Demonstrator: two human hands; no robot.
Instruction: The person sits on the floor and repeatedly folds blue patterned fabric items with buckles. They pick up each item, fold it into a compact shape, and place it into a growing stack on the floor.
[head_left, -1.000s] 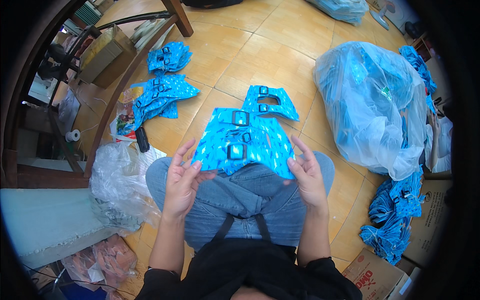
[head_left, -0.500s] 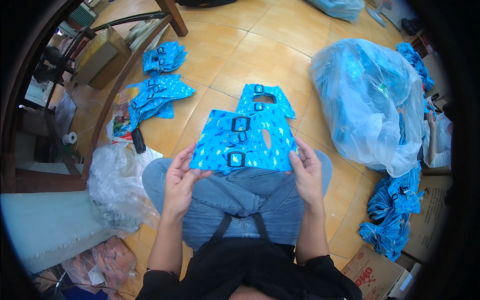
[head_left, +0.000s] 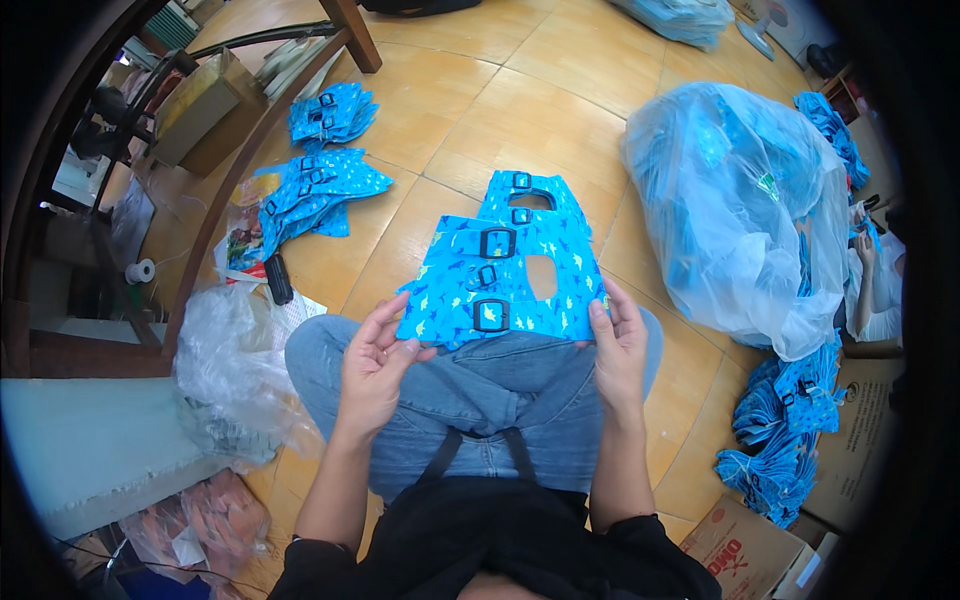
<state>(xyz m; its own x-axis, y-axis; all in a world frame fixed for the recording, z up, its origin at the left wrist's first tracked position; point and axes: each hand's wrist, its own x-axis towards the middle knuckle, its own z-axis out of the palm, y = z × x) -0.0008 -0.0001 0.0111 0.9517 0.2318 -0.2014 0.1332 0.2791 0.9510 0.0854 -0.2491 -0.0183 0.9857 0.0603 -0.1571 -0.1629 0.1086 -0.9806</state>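
Note:
Between my two hands, above my crossed legs, is a blue patterned fabric piece [head_left: 455, 285] with black buckles and a cut-out opening. My left hand [head_left: 378, 365] pinches its lower left corner, thumb on top. At the lower right edge my right hand [head_left: 620, 345] grips it the same way. Just beyond, a similar blue piece with buckles [head_left: 568, 205] lies on the floor, partly covered by the held one. To the left, two stacks of such pieces rest on the tiles, a nearer stack [head_left: 320, 190] and a farther stack [head_left: 345, 112].
A large clear plastic bag [head_left: 740, 230] of blue pieces stands at the right. Tied blue bundles [head_left: 770, 470] lie near cardboard boxes [head_left: 745, 550]. On the left are crumpled clear plastic [head_left: 235, 350], a black object [head_left: 279, 280] and a wooden frame [head_left: 255, 150]. Another person's arm [head_left: 866, 275] shows far right.
The held fabric piece has shifted slightly right and its opening shows wider. My left hand has moved a little right with it; my right hand is nearly unchanged.

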